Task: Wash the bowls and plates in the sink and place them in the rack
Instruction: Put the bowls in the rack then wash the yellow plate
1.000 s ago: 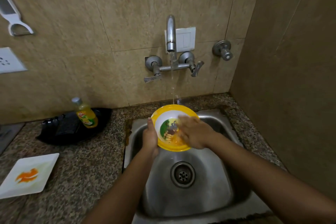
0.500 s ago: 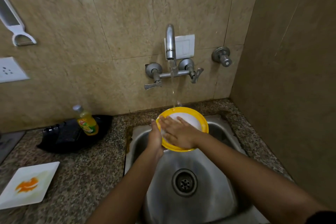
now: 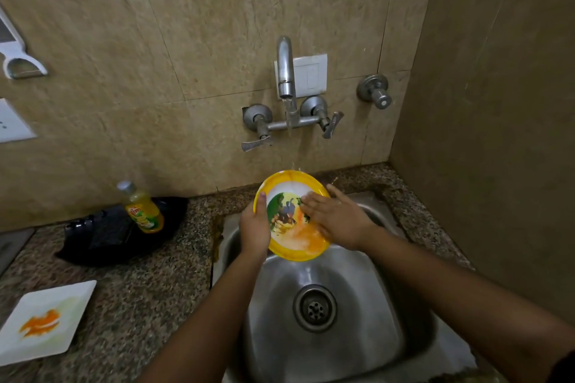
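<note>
Yellow-rimmed round plastic plate (image 3: 291, 217), frame centre under running tap: left hand (image 3: 254, 228) grips its rim, right hand (image 3: 334, 217) rubs flat-fingered; probably light, stiff, slippery.

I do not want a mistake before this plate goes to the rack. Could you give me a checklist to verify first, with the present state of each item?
1. Left hand grips the yellow plate at its rim: ok.
2. Water from the tap reaches the plate: ok.
3. Plate face free of orange residue: not ok, a smear shows beside the right hand.
4. Plate held over the sink: ok.
5. Rack ready: cannot tell, it is not in view.
6. White square plate washed: not ok, it bears an orange stain.
</note>
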